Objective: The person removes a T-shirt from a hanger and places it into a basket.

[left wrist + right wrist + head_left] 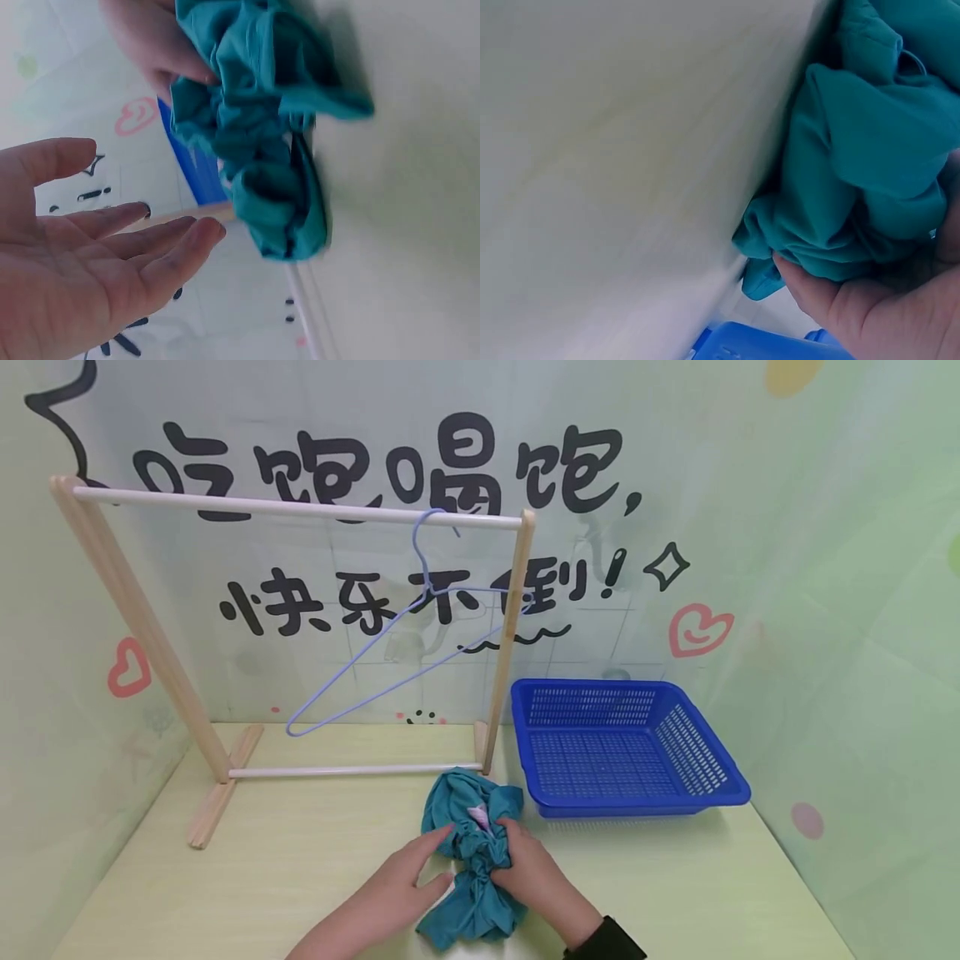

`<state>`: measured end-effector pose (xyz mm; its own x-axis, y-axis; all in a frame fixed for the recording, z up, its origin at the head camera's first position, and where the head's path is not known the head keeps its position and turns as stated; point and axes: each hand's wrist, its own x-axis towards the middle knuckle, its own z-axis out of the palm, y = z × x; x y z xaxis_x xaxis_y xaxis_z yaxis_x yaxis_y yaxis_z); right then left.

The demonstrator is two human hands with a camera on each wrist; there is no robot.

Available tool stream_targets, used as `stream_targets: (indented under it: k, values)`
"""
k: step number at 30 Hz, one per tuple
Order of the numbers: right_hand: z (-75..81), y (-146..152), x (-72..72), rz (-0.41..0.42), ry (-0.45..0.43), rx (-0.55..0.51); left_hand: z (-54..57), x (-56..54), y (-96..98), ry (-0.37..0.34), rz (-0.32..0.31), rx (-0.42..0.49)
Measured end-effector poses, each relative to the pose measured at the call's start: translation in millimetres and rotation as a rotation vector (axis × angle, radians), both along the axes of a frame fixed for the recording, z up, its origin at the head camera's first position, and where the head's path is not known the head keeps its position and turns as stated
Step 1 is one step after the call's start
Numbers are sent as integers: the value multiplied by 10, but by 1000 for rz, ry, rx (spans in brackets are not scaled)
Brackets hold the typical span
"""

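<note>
A crumpled teal garment lies bunched on the table, with a small pale lilac patch showing among its folds. My right hand grips its right side, thumb and fingers bent into the fabric. In the right wrist view, folds of the garment hang over part of that hand. On the other side, my left hand reaches toward the cloth with its thumb spread from the fingers. The left wrist view shows this hand palm up, fingers extended and holding nothing, beside the garment.
Behind the garment stands a wooden rack with white rods. A lilac hanger hangs bare from its top rod, near the right post. A blue plastic basket sits right of the rack on the pale table. Printed sheets enclose the back and sides.
</note>
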<state>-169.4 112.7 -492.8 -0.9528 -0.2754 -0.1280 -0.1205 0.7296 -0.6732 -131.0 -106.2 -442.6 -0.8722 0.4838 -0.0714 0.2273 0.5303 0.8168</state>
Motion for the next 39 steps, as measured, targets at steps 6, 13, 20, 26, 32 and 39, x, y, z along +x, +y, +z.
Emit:
stream_targets:
  k: [6,13,20,26,32,39]
  values:
    - [-8,50,-27,-2,-30,-44,66,-9,-155,191,149,-164]
    - [-15,129,-33,-8,-45,-94,59,-29,-313,186,206,-205]
    - [107,214,24,14,-53,-187,24,-75,-414,146,225,-208]
    - [306,275,96,21,-57,-238,30,-98,-474,153,232,-219]
    - [546,370,109,-14,-31,-289,40,-120,-554,186,246,-199]
    - [830,463,123,-61,-25,-365,37,-128,-623,183,263,-198]
